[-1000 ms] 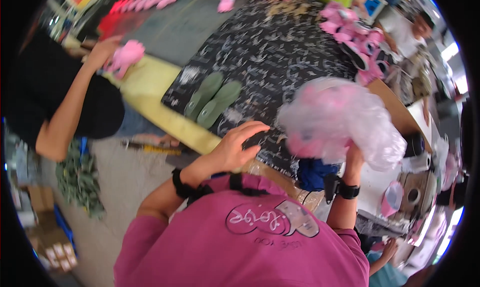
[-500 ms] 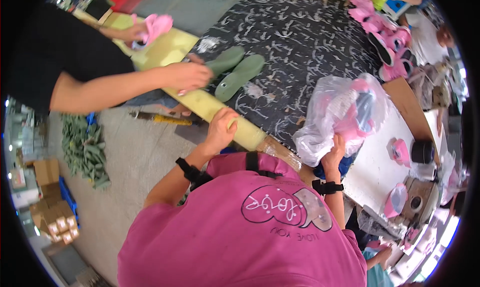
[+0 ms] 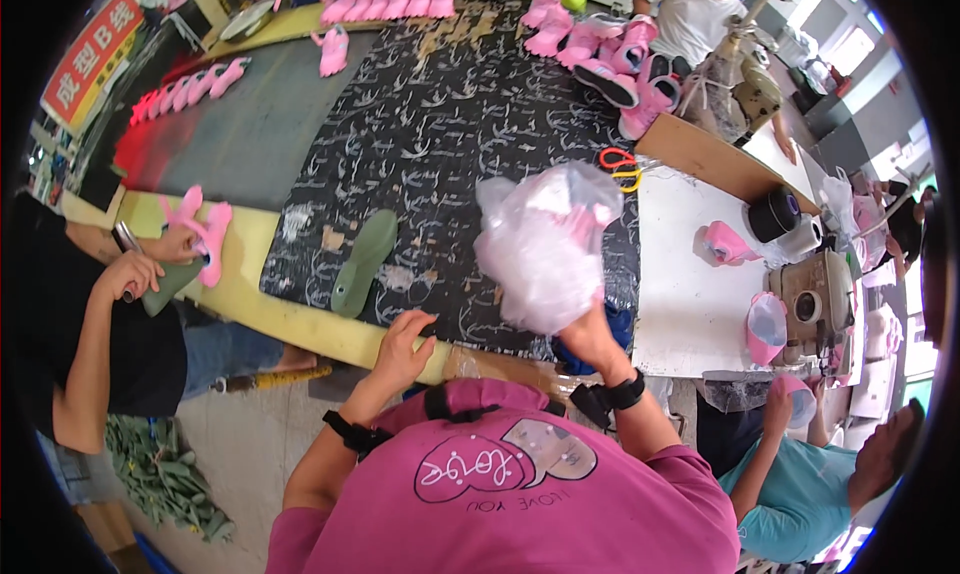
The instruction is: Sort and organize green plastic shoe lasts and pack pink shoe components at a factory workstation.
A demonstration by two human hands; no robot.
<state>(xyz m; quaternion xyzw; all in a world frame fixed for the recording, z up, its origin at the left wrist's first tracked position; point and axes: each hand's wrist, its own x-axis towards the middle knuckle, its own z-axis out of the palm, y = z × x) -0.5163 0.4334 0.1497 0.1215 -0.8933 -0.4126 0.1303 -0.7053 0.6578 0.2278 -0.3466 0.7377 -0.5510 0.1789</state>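
My right hand [image 3: 592, 336] grips the lower edge of a clear plastic bag [image 3: 540, 259] with pink shoe uppers showing through it. The bag rests on or just above the black, scuffed table mat [image 3: 430, 164], blurred by motion. Near the yellow front edge of the table is my left hand [image 3: 403, 352], its fingers apart and holding nothing. Just beyond it a green foot-shaped insole [image 3: 365, 264] lies on the mat. Red and yellow scissors [image 3: 622, 169] lie to the right of the bag.
At the left, a co-worker in black holds a pink upper [image 3: 213, 242] and a green piece [image 3: 170, 286]. Pink shoes [image 3: 610, 59] are heaped at the far right, beside a brown board [image 3: 715, 159]. A sewing machine [image 3: 815, 294] stands on the white table [image 3: 680, 274].
The view has turned, and the bag has come leftward in my right hand. One of the two green insoles has left the mat. The co-worker's arm has drawn back from the table.
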